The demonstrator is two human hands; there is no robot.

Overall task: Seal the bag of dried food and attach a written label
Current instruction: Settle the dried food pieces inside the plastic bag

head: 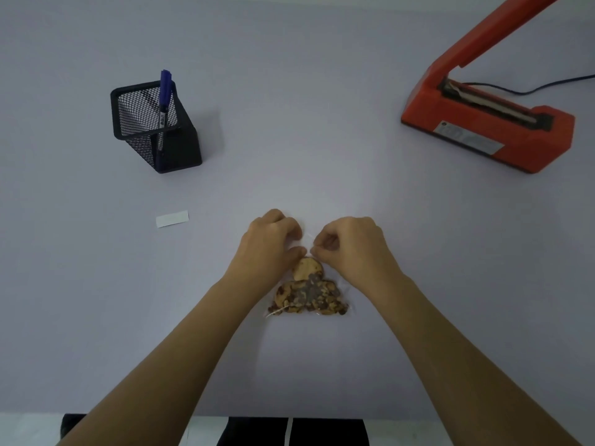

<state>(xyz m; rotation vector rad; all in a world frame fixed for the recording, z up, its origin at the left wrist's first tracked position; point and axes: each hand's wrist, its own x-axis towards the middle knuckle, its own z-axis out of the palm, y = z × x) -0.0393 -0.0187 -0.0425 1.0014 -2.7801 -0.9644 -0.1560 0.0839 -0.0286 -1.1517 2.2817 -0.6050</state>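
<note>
1. Two hands are working at the near middle of the bench [289,140]. The left hand [273,243] and the right hand [351,249] are sitting close together over the far end of the bag [309,294]. The bag is lying flat on the bench, with its dried food gathered toward the person's side.
2. The fingers [322,244] of both hands are curling in narrow and pinching the clear mouth of the bag between them. The film is so clear that I am not making out how much of it each hand is holding.
3. The sealing is not looking done yet, to my eye. The red sealer [483,123] is standing well apart at the far right, its arm raised and nothing lying across its bar.
4. The label [172,218] is lying alone on the bench to the left, well apart from the bag, and I am seeing no writing on it.
5. The pen [164,98] is standing in the mesh holder [157,136] at the far left, untouched.
6. I am judging the task to be at its very start. Closing the mouth in the sealer, writing the label and sticking it on are all waiting to be done.
</note>
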